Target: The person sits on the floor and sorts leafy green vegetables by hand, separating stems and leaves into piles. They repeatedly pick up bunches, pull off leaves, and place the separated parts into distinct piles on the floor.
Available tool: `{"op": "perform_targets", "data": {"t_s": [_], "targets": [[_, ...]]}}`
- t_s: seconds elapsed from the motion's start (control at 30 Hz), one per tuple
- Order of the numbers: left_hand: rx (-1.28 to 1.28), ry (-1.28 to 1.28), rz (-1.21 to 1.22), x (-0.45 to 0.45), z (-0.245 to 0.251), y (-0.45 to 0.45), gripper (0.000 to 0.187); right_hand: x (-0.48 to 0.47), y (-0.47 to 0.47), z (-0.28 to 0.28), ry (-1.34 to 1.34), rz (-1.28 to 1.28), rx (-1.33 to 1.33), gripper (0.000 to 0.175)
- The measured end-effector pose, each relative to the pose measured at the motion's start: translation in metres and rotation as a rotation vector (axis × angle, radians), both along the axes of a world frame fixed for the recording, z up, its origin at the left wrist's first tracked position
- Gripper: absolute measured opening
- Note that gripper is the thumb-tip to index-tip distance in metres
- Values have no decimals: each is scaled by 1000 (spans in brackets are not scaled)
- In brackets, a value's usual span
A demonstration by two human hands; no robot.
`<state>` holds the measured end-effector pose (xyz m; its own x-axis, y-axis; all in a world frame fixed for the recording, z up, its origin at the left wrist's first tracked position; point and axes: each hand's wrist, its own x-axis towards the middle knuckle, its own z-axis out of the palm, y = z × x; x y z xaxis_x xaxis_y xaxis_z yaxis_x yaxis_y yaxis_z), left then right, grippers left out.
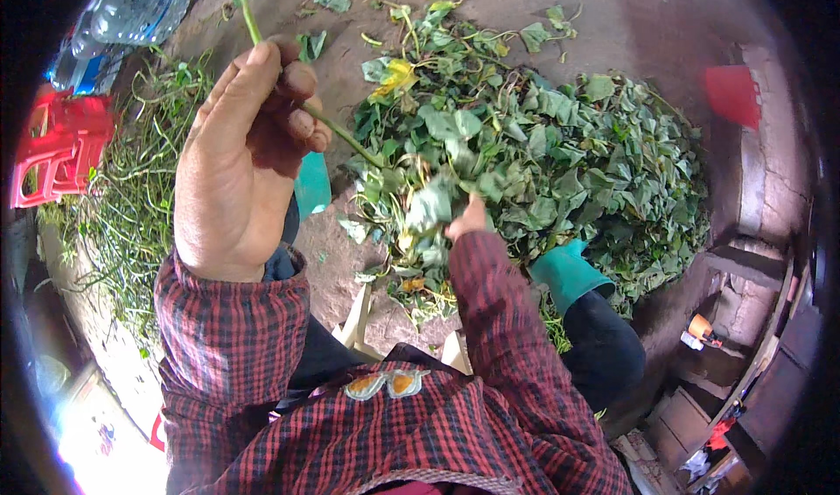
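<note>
My left hand [246, 134], raised at the left of centre, grips a thin green stem [344, 134]. One end of the stem sticks up above my thumb, and the rest slants down right towards the leaves. My right hand [469, 218] is blurred at the near side of a large heap of green leaves [558, 147]. Blurred leaves [432, 206] lie right beside its fingers, which are partly hidden, so I cannot tell whether they hold any. Some yellow leaves [399, 78] show among the green ones.
A heap of bare green stems [144, 186] lies on the left, by a red plastic stool [62, 147] and clear plastic bottles [141, 9]. Teal boots [567, 273] on my feet flank the near edge of the leaf heap. A red object [734, 96] stands by the right wall.
</note>
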<state>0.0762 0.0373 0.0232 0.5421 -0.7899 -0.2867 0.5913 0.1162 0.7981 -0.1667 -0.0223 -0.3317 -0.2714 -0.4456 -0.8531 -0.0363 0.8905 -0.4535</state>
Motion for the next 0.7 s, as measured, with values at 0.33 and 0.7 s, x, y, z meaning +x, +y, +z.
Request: {"op": "perform_targets", "data": {"t_s": [0.33, 0.7], "targets": [[-76, 33, -64, -3, 0, -17, 20, -43, -310, 43, -367, 591, -855, 38], [-28, 52, 7, -4, 2, -1, 20, -5, 1, 15, 226, 961, -866, 15]]}}
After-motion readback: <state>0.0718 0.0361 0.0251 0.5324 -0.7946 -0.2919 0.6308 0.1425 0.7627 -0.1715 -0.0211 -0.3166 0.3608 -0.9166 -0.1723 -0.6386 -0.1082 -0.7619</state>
